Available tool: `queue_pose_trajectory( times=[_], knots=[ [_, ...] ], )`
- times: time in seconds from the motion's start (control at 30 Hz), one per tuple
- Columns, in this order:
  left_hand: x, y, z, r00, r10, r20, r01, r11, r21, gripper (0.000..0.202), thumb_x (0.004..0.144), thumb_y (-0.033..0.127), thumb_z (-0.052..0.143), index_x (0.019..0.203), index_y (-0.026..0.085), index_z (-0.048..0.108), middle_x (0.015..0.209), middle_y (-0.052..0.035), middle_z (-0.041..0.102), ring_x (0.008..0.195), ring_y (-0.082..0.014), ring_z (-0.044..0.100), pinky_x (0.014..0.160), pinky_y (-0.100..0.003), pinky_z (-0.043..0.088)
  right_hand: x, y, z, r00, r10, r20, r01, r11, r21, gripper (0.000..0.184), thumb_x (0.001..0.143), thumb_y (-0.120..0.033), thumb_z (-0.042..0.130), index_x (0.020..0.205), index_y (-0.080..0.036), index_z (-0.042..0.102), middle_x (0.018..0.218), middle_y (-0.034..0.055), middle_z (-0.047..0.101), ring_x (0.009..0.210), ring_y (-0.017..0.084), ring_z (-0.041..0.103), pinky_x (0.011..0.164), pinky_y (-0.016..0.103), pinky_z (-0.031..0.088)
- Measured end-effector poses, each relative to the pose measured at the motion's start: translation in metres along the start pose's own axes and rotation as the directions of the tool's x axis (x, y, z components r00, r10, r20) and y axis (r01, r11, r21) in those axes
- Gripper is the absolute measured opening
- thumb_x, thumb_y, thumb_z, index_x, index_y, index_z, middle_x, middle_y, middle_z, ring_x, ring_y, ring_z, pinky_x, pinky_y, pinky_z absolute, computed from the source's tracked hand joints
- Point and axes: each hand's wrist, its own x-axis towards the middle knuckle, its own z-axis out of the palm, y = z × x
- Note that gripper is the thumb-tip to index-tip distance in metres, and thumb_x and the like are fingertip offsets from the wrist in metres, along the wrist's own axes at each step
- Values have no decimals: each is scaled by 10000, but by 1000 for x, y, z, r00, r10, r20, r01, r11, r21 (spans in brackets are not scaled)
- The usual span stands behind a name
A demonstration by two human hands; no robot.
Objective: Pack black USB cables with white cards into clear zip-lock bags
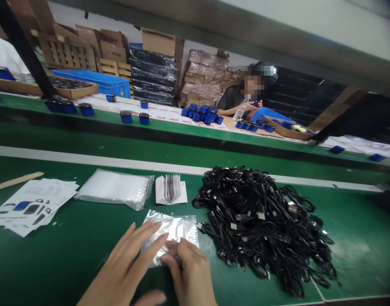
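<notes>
two bare hands work at one clear plastic bag [186,225], which lies flat on the green tabletop [70,238] under the fingertips. the right hand [193,267] has its thumb and forefinger drawn nearly together at the bag's near edge and looks to pinch the film; whether anything else is caught there is hidden. the left hand [127,255] is spread wide with nothing gripped, its fingers over the bag's left side; i cannot tell if they press down.

with such a light hold, the slick film could slide or pucker if the left fingers aren't bearing on it, and a hard tug at the edge might tear it. just right of the grip, a usb plug [200,226] from the heap of black usb cables [261,225] sits close by the bag's edge, so a sideways pull could snag it. beyond the fingertips, the fanned leaflets [169,190] could topple if knuckles brush them. glare on the film could also hide a crease or double layer from view.
</notes>
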Motion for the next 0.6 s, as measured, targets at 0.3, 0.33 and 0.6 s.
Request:
queue_pose_trajectory(
  times=[0.3,0.33,0.6],
  knots=[
    [17,-13,17,996,69,-63,-65,996,59,258,801,64,507,867,282,628,761,81,729,878,-181,688,1154,-473,26,-15,14,-12,968,171,-184,-144,978,153,221,877,-297,525,1079,-212,556,1216,131,603,1118,262,568,925,381,465],
    [14,-14,13,991,82,-102,-77,996,52,258,797,79,528,891,298,625,779,87,738,885,-192,691,1152,-499,34,-14,14,-17,942,296,-155,-251,933,258,267,885,-394,516,1063,-201,564,1133,139,636,1023,261,615,868,371,494],
    [0,-8,5,940,172,-296,-156,985,77,94,830,269,573,851,332,641,719,99,764,775,-226,704,1136,-541,116,9,9,-37,680,319,660,-727,178,663,594,664,-640,686,927,-111,617,736,84,697,557,131,640,516,221,484]
  ],
)
